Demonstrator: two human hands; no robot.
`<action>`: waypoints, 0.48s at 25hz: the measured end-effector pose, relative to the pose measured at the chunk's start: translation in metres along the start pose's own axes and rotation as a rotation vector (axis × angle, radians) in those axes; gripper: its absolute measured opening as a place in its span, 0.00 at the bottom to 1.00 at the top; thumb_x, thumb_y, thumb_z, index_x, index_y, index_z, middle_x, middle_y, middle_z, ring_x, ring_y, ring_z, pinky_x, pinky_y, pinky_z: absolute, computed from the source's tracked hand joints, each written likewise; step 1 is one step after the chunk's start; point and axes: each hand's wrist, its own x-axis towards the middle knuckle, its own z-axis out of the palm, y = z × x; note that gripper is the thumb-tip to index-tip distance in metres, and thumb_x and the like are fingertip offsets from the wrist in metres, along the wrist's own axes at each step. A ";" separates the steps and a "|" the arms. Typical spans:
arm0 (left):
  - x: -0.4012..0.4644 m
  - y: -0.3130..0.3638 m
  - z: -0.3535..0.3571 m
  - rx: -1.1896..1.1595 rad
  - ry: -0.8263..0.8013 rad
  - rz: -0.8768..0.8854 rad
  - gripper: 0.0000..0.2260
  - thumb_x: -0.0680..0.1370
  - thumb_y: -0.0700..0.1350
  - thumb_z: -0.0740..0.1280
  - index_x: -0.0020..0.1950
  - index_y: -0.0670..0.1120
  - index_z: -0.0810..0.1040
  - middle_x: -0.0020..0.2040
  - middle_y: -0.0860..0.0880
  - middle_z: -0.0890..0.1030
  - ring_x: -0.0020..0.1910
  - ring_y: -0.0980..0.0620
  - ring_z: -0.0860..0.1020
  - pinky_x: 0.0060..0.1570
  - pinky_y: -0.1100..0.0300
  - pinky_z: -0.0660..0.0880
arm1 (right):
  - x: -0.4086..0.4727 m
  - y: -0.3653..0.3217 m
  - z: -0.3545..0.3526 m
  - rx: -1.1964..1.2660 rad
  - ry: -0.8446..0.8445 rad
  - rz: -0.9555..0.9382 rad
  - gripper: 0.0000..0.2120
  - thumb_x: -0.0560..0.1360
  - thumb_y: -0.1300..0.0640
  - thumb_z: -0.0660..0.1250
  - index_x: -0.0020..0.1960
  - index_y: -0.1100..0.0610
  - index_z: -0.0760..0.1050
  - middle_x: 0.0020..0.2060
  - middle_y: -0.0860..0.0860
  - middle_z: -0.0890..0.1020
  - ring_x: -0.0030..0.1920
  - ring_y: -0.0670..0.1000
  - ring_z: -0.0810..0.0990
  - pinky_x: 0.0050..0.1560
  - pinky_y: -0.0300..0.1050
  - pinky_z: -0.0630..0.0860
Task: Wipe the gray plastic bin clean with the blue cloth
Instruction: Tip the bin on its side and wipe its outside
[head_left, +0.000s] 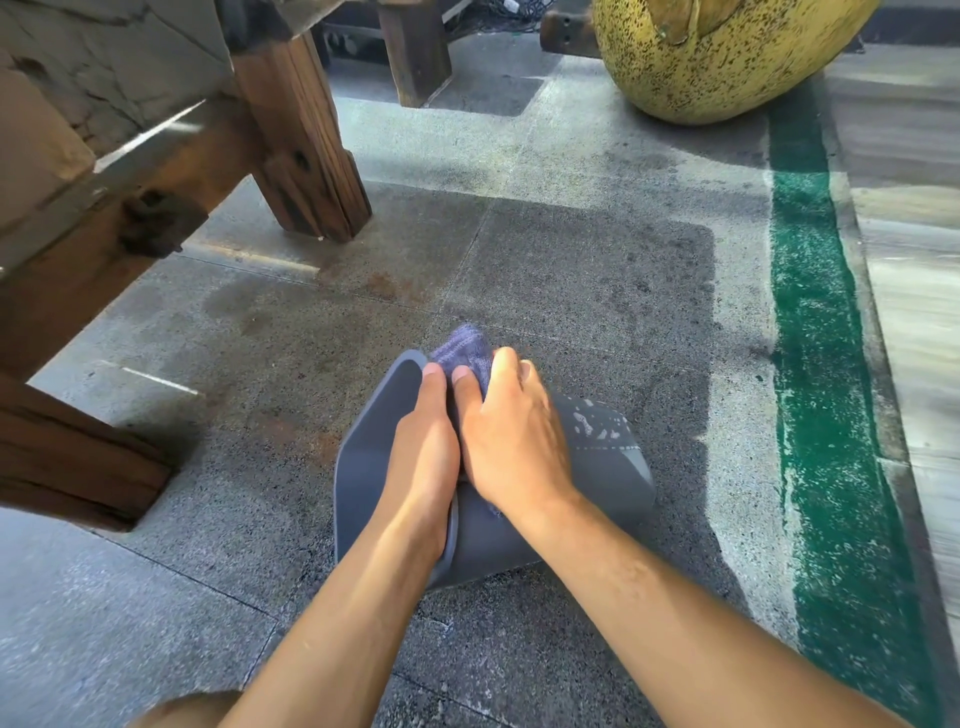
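While the gray plastic bin is lying on its side on the stone floor, the left hand is gripping its rim (thumb hidden), and the right hand is pressing the blue cloth against it.

No readable text, brand, number or sign is found anywhere. Only pale, flaked marks are seen on the gray bin, at about three o'clock from the hands; nothing legible is formed by them.
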 end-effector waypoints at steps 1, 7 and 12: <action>-0.002 0.000 0.000 -0.022 -0.015 -0.002 0.21 0.81 0.61 0.61 0.46 0.47 0.86 0.46 0.49 0.89 0.46 0.53 0.86 0.54 0.54 0.80 | 0.000 0.001 0.000 -0.004 -0.001 0.001 0.16 0.83 0.43 0.56 0.56 0.57 0.68 0.58 0.57 0.76 0.63 0.61 0.74 0.60 0.57 0.70; -0.011 0.002 0.001 -0.048 -0.080 -0.003 0.20 0.83 0.56 0.62 0.42 0.46 0.88 0.40 0.45 0.88 0.33 0.50 0.85 0.32 0.62 0.80 | 0.004 0.011 0.000 -0.012 0.004 0.040 0.16 0.83 0.44 0.57 0.57 0.57 0.69 0.59 0.57 0.77 0.63 0.62 0.74 0.62 0.58 0.70; -0.016 0.007 -0.001 0.004 -0.088 -0.026 0.17 0.81 0.56 0.65 0.48 0.46 0.88 0.43 0.49 0.89 0.42 0.53 0.86 0.44 0.59 0.79 | 0.009 0.021 -0.001 0.006 0.003 0.026 0.16 0.83 0.44 0.58 0.59 0.57 0.70 0.58 0.57 0.76 0.62 0.63 0.75 0.61 0.59 0.70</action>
